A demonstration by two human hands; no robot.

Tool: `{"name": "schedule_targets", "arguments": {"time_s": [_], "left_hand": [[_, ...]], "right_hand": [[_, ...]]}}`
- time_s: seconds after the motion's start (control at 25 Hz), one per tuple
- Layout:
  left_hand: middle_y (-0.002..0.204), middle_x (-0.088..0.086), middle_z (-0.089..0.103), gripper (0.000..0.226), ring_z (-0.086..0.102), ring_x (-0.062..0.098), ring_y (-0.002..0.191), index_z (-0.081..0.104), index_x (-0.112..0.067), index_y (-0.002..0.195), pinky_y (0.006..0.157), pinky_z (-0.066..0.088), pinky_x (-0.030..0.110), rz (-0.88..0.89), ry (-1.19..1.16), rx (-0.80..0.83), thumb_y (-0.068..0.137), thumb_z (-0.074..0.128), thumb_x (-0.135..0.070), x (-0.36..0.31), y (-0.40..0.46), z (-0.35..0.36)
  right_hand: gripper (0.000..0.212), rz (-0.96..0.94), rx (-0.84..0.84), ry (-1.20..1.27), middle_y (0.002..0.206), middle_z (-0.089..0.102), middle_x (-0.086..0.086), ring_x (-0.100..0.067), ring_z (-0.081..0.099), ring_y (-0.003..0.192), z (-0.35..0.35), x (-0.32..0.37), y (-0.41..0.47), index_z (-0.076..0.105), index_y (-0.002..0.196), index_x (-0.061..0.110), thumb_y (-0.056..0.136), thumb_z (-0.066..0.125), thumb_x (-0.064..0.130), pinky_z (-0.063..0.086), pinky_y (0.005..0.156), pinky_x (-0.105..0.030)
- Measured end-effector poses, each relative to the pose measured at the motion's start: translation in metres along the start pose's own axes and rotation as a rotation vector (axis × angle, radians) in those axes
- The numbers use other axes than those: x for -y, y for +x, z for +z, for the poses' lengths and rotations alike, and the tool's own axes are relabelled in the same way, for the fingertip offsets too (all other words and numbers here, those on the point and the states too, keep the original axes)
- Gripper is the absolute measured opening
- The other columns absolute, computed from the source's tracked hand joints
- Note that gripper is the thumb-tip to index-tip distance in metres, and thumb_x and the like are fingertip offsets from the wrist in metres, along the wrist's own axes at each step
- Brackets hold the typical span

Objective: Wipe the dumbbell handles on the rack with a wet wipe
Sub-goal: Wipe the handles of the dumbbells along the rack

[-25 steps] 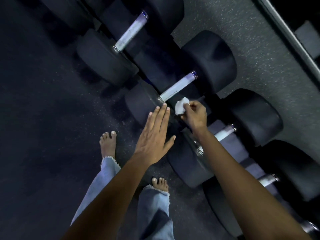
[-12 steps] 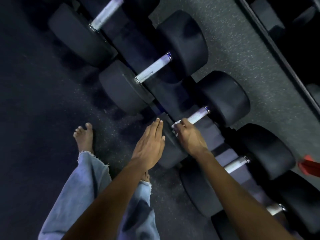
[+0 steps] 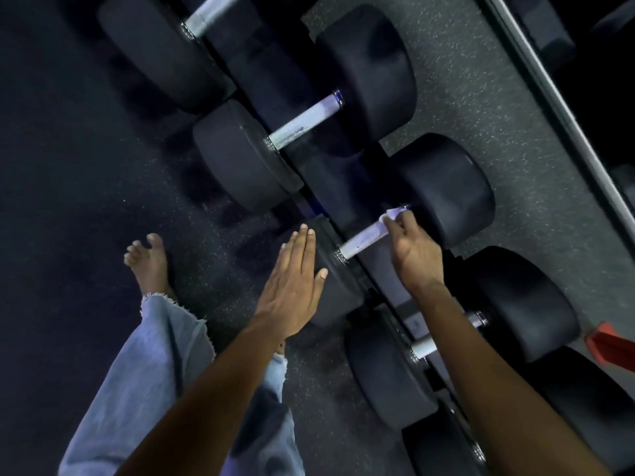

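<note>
Now the right hand has slid the wet wipe from the near end of the dumbbell handle up to its far end, just beside the rear weight head; half a second ago it sat by the front head. Its fingers curl round wipe and bar together. The left hand stays flat and empty, fingers straight, over the front head of that dumbbell. One pass along this handle looks done; the handle beyond it likely comes next.
</note>
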State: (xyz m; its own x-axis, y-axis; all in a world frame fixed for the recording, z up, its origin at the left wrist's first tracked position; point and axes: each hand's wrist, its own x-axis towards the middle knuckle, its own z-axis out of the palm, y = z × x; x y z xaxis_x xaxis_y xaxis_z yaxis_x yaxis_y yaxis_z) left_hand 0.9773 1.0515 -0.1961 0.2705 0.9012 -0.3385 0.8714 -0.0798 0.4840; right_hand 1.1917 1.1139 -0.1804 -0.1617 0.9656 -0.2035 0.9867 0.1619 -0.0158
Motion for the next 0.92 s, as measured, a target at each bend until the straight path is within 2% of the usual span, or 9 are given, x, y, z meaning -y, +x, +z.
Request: {"name": "schedule_targets", "arguments": {"time_s": [0.12, 0.24, 0.32, 0.44, 0.52, 0.64, 0.72, 0.8, 0.92], "left_hand": [[0.158, 0.014, -0.004, 0.066, -0.003, 0.023, 0.146, -0.006, -0.003, 0.146, 0.119, 0.002, 0.035, 0.002, -0.014, -0.001, 0.095, 0.005, -0.043, 0.000, 0.000, 0.001], [0.158, 0.013, -0.005, 0.064, -0.003, 0.023, 0.146, -0.004, -0.003, 0.148, 0.120, 0.003, 0.035, 0.001, -0.029, 0.006, 0.099, 0.012, -0.040, 0.000, 0.000, 0.001], [0.158, 0.014, -0.005, 0.064, -0.003, 0.023, 0.146, -0.004, -0.003, 0.148, 0.120, 0.005, 0.037, -0.005, -0.033, 0.009, 0.098, 0.015, -0.038, 0.000, -0.001, 0.002], [0.158, 0.016, 0.001, 0.063, 0.003, 0.026, 0.146, 0.000, -0.002, 0.148, 0.119, 0.009, 0.039, -0.029, -0.021, -0.026, 0.098, 0.011, -0.039, -0.002, -0.002, 0.007], [0.157, 0.017, 0.007, 0.064, 0.008, 0.028, 0.145, 0.005, -0.001, 0.148, 0.118, 0.012, 0.040, -0.047, -0.016, -0.049, 0.097, 0.011, -0.039, -0.003, -0.002, 0.008], [0.157, 0.017, 0.008, 0.065, 0.010, 0.028, 0.145, 0.004, -0.002, 0.148, 0.118, 0.008, 0.037, -0.031, -0.012, -0.056, 0.097, 0.014, -0.040, -0.001, -0.002, 0.009], [0.157, 0.016, 0.007, 0.065, 0.008, 0.028, 0.145, 0.003, -0.002, 0.148, 0.118, 0.008, 0.037, -0.011, -0.012, -0.045, 0.097, 0.013, -0.041, 0.002, -0.002, 0.008], [0.157, 0.016, 0.005, 0.066, 0.005, 0.028, 0.146, 0.000, -0.002, 0.148, 0.119, 0.008, 0.038, -0.005, -0.015, -0.023, 0.096, 0.010, -0.042, 0.003, -0.002, 0.007], [0.157, 0.018, 0.004, 0.067, 0.005, 0.029, 0.146, 0.000, -0.001, 0.148, 0.119, 0.013, 0.040, 0.006, -0.022, -0.011, 0.096, 0.009, -0.043, 0.003, -0.001, 0.004]], "right_hand": [[0.055, 0.019, 0.029, -0.013, 0.112, 0.054, -0.015, -0.031, 0.056, 0.058, -0.002, -0.002, -0.001, 0.056, 0.122, 0.011, 0.071, 0.067, -0.008, 0.029, 0.046, -0.026], [0.055, 0.053, 0.016, 0.074, 0.114, 0.053, -0.018, -0.035, 0.058, 0.061, 0.001, 0.004, -0.001, 0.056, 0.121, 0.007, 0.071, 0.062, -0.014, 0.032, 0.047, -0.028], [0.047, 0.018, 0.064, 0.128, 0.114, 0.053, -0.019, -0.038, 0.058, 0.062, -0.002, 0.014, -0.003, 0.058, 0.116, 0.006, 0.073, 0.061, -0.011, 0.035, 0.046, -0.031], [0.037, -0.127, 0.178, 0.122, 0.120, 0.051, -0.012, -0.035, 0.058, 0.078, 0.001, 0.037, -0.011, 0.056, 0.115, 0.008, 0.079, 0.058, 0.000, 0.036, 0.051, -0.034], [0.036, -0.192, 0.229, 0.126, 0.123, 0.050, -0.008, -0.031, 0.058, 0.089, 0.008, 0.049, -0.018, 0.055, 0.119, 0.009, 0.084, 0.059, 0.006, 0.044, 0.056, -0.035], [0.051, -0.213, 0.296, 0.096, 0.140, 0.041, 0.001, -0.023, 0.049, 0.114, 0.014, 0.052, -0.019, 0.040, 0.138, 0.015, 0.090, 0.054, 0.008, 0.055, 0.070, -0.039], [0.058, -0.253, 0.357, -0.001, 0.151, 0.029, 0.006, -0.019, 0.038, 0.126, 0.011, 0.051, -0.012, 0.027, 0.146, 0.018, 0.093, 0.049, 0.008, 0.053, 0.077, -0.037], [0.049, -0.263, 0.380, -0.092, 0.148, 0.034, 0.005, -0.020, 0.037, 0.128, 0.007, 0.052, -0.003, 0.032, 0.143, 0.018, 0.096, 0.043, 0.011, 0.051, 0.074, -0.036], [0.031, -0.157, 0.345, -0.183, 0.128, 0.048, -0.004, -0.027, 0.052, 0.113, -0.001, 0.042, 0.019, 0.048, 0.124, 0.015, 0.097, 0.035, 0.012, 0.043, 0.062, -0.035]]}}
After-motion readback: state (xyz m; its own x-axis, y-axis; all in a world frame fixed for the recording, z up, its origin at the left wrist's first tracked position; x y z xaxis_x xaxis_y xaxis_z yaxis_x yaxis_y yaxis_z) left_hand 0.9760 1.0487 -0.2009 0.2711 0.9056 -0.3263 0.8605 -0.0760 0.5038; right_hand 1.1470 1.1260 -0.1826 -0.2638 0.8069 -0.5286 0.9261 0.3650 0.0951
